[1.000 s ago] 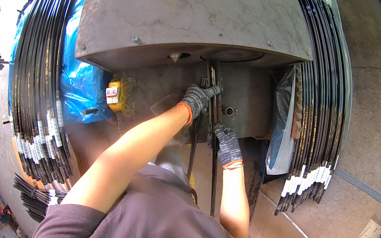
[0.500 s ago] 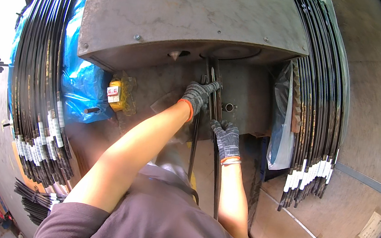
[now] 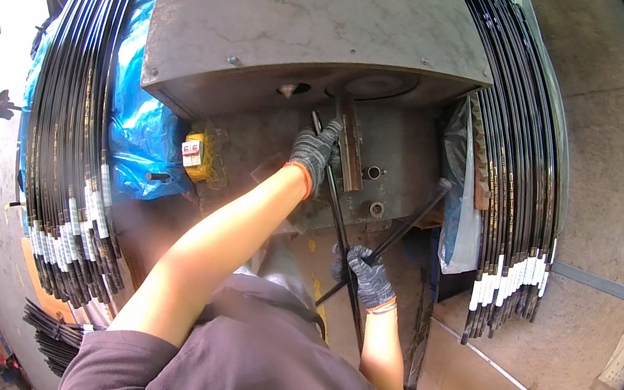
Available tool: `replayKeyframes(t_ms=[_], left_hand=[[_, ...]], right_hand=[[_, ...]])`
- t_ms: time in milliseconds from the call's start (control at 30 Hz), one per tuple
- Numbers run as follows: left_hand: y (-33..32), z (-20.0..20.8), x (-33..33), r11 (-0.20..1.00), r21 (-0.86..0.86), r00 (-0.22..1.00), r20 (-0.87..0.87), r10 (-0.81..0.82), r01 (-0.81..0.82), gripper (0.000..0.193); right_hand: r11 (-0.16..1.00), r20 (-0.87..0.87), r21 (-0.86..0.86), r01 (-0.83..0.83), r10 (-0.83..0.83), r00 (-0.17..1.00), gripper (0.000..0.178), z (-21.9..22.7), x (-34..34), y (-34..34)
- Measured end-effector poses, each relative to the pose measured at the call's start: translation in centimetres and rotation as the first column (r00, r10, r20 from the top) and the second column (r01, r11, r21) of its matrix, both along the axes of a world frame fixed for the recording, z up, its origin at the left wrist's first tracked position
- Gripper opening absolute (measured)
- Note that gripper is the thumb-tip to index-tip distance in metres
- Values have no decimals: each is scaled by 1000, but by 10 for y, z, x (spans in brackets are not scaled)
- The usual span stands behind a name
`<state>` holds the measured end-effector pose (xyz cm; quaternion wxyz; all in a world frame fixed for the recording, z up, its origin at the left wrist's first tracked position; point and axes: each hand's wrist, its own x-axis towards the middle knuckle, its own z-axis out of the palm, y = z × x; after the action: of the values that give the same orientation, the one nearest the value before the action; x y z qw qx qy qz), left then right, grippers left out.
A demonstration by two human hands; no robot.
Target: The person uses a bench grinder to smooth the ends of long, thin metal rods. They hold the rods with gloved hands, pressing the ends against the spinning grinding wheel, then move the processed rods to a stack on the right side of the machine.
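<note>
Head view: the long black rod (image 3: 338,215) had slipped off the rusty steel channel (image 3: 350,152), so it sat left of it, fingers of the grey-gloved left hand (image 3: 313,150) wrapped round it; the grey-gloved right hand (image 3: 373,279) clutched a crossing black rod (image 3: 413,220).

Metal box (image 3: 313,16) between rod bundles (image 3: 70,129); crossed rods (image 3: 338,208) before it.

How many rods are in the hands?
2 visible: one rod runs from the left hand down past the right hand; the other rod crosses it there, slanting up to the right. Another may be hidden in the grips.
</note>
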<state>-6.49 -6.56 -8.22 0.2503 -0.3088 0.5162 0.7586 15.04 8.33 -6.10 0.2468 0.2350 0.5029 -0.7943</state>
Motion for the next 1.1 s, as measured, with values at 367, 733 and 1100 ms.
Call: replayKeyframes(t_ms=[367, 733, 1100], left_hand=[[6, 1, 7, 806, -387, 782, -267, -563, 448, 36], [12, -16, 5, 781, -499, 797, -256, -547, 376, 35], [10, -9, 3, 757, -503, 791, -211, -575, 416, 32]], right_hand=[[874, -9, 427, 231, -251, 968, 6, -15, -36, -1], [935, 57, 279, 219, -244, 968, 9, -29, -62, 0], [883, -46, 437, 170, -167, 985, 2, -42, -66, 3]])
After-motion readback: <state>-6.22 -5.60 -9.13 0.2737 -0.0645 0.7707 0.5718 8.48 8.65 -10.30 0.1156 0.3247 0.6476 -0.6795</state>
